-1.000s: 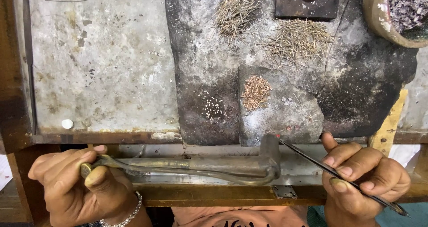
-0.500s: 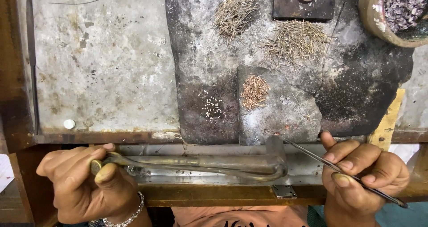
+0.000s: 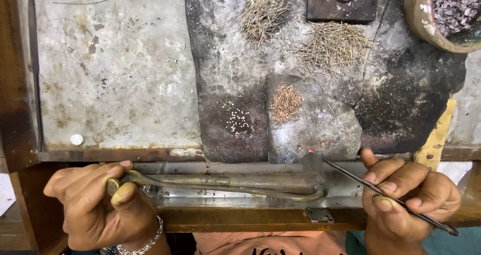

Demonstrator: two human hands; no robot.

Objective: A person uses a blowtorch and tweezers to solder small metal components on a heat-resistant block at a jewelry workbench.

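My left hand (image 3: 102,205) grips the end of a long brass blowpipe-like torch (image 3: 235,182) that lies along the metal ledge at the bench's front, its curved tip near the dark slab's front edge. My right hand (image 3: 408,200) holds thin dark tweezers (image 3: 350,173), their tip pointing up-left toward the grey block (image 3: 320,130). On that block lies a small pile of short wire pieces (image 3: 286,102). A cluster of tiny white beads (image 3: 239,120) sits on the charred slab (image 3: 411,94) to its left.
Two larger heaps of fine wire bits (image 3: 264,14) (image 3: 333,43) lie further back on the slab. A dark square metal block (image 3: 342,2) and a clay bowl (image 3: 421,19) of scraps are at the top right. A worn metal sheet (image 3: 115,74) covers the left, with a white pellet (image 3: 76,139).
My left hand has shifted slightly right and curled tighter on the torch's end. The tweezers in my right hand keep almost the same position.
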